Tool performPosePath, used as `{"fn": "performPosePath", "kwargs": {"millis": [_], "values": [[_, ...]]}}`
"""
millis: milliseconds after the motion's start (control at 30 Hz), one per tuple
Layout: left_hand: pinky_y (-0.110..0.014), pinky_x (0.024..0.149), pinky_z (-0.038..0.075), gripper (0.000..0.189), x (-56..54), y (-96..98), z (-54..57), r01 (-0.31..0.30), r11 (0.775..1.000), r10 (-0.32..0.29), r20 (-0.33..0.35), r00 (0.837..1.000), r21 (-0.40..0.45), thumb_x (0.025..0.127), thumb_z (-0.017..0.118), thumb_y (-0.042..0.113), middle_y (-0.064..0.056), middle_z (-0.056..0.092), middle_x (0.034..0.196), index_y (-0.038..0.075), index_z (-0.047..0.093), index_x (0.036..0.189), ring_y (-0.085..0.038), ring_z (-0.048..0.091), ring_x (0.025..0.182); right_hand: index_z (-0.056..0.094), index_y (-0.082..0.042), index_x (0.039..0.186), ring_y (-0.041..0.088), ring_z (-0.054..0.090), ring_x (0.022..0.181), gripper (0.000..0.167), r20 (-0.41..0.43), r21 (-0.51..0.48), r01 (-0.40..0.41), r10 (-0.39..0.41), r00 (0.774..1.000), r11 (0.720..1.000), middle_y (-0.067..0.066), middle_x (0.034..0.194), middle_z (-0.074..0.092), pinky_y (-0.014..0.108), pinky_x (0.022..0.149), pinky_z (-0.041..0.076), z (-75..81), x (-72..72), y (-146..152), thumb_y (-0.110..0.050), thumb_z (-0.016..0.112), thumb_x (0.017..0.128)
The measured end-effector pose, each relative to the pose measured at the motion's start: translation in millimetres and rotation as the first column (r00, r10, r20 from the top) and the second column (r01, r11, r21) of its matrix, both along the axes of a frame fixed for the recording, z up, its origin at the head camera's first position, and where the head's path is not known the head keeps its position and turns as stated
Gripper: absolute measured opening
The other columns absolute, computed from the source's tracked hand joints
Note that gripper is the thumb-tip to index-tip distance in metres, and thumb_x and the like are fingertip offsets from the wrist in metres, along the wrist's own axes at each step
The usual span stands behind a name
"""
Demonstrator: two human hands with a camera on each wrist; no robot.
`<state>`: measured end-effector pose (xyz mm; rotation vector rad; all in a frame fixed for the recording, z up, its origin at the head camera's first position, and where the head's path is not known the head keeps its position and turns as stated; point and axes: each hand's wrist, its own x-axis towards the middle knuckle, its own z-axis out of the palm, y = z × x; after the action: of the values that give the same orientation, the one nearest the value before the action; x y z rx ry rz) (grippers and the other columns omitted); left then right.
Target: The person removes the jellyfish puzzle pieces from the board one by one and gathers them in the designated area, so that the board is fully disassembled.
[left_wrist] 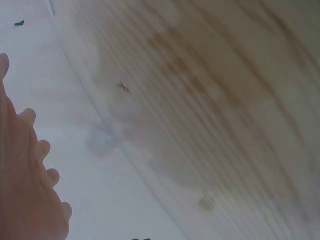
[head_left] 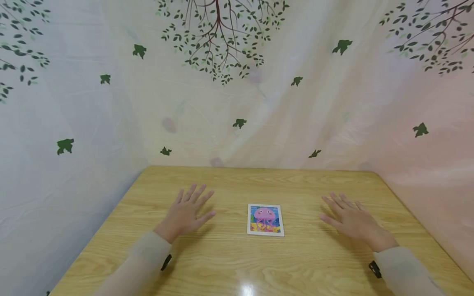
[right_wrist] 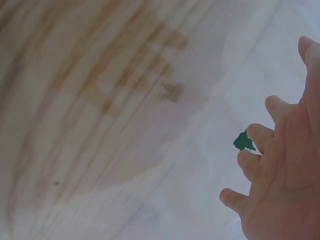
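A square picture tile (head_left: 265,220) with a white border lies face up near the middle of the table, showing a pink jellyfish over a blue and yellow sea scene. To its left is my left hand (head_left: 186,216), palm down with fingers spread and nothing held. On the other side, my right hand (head_left: 352,220) is likewise spread, palm down, apart from the tile. In the left wrist view the left hand (left_wrist: 25,175) shows at the left edge. The right wrist view has the right hand (right_wrist: 282,165) at its right side, fingers apart.
The wooden table (head_left: 229,263) has a light grain and a glossy spot near its front. Behind and along both sides hangs a pale curtain (head_left: 207,107) printed with branches and green birds. Dark straps show at both sleeve cuffs (head_left: 152,248).
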<state>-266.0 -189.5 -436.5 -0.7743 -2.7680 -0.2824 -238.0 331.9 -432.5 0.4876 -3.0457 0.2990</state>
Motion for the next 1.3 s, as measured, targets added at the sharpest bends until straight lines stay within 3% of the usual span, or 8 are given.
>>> {"fn": "performPosePath", "kwargs": {"millis": [167, 267, 500, 700, 867, 1300], "values": [[-0.070, 0.122, 0.013, 0.071, -1.3, 13.5, 0.8, 0.021, 0.999, -0.019, 0.040, 0.999, -0.027, 0.105, 0.047, 0.059, -0.015, 0.030, 0.168, 0.018, 0.038, 0.162, -0.044, 0.020, 0.155, 0.039, -0.009, 0.161, 0.054, 0.024, 0.149, 0.078, -0.004, -0.006, -0.013, 0.013, 1.000, 1.000, 0.028, 0.164, 0.029, 0.080, 0.112, 0.015, 1.5, 0.4, -8, -0.060, 0.053, 0.102], [-0.068, 0.123, 0.011, 0.072, -1.1, 24.1, 4.5, 0.036, 0.999, -0.032, 0.107, 0.994, -0.037, 0.105, 0.047, 0.059, -0.015, 0.028, 0.169, 0.017, 0.037, 0.163, -0.043, 0.018, 0.156, 0.041, -0.010, 0.160, 0.054, 0.027, 0.148, 0.077, -0.035, -0.006, -0.031, 0.031, 0.999, 0.999, 0.027, 0.163, 0.032, 0.080, 0.112, 0.017, 1.6, 0.1, -13, -0.059, 0.054, 0.102], [-0.066, 0.124, 0.014, 0.070, -3.0, 47.0, 3.0, 0.150, 0.987, -0.133, 0.247, 0.960, -0.050, 0.106, 0.044, 0.057, -0.015, 0.027, 0.169, 0.017, 0.035, 0.164, -0.042, 0.017, 0.157, 0.043, -0.011, 0.158, 0.057, 0.032, 0.145, 0.075, -0.080, -0.017, -0.076, 0.075, 0.994, 0.997, 0.028, 0.161, 0.036, 0.082, 0.108, 0.023, -3.6, -3.8, -23, -0.057, 0.057, 0.101], [-0.062, 0.124, 0.018, 0.065, -2.8, 68.8, -0.2, 0.239, 0.970, -0.214, 0.289, 0.933, -0.053, 0.108, 0.044, 0.051, -0.013, 0.027, 0.169, 0.019, 0.035, 0.164, -0.038, 0.018, 0.157, 0.043, -0.008, 0.158, 0.056, 0.032, 0.146, 0.076, -0.032, -0.007, -0.073, 0.072, 0.997, 0.997, 0.027, 0.162, 0.035, 0.080, 0.109, 0.025, -0.2, -3.9, -34, -0.058, 0.054, 0.102], [-0.056, 0.126, 0.018, 0.063, -0.9, 86.5, -0.3, 0.282, 0.957, -0.243, 0.330, 0.912, -0.076, 0.109, 0.041, 0.051, -0.008, 0.026, 0.171, 0.020, 0.034, 0.164, -0.034, 0.017, 0.158, 0.043, -0.008, 0.158, 0.055, 0.034, 0.145, 0.075, -0.036, -0.009, -0.089, 0.088, 0.995, 0.996, 0.026, 0.161, 0.037, 0.078, 0.111, 0.026, -0.7, -4.3, -39, -0.058, 0.055, 0.102], [-0.041, 0.126, 0.025, 0.061, 0.0, 123.9, -2.3, 0.396, 0.901, -0.328, 0.318, 0.889, -0.179, 0.110, 0.040, 0.051, -0.004, 0.033, 0.168, 0.019, 0.039, 0.162, -0.025, 0.029, 0.155, 0.041, -0.008, 0.159, 0.055, 0.029, 0.147, 0.076, 0.012, -0.049, -0.100, 0.101, 0.995, 0.994, 0.027, 0.161, 0.036, 0.077, 0.113, 0.025, -0.4, -5.9, -44, -0.058, 0.053, 0.103]]}}
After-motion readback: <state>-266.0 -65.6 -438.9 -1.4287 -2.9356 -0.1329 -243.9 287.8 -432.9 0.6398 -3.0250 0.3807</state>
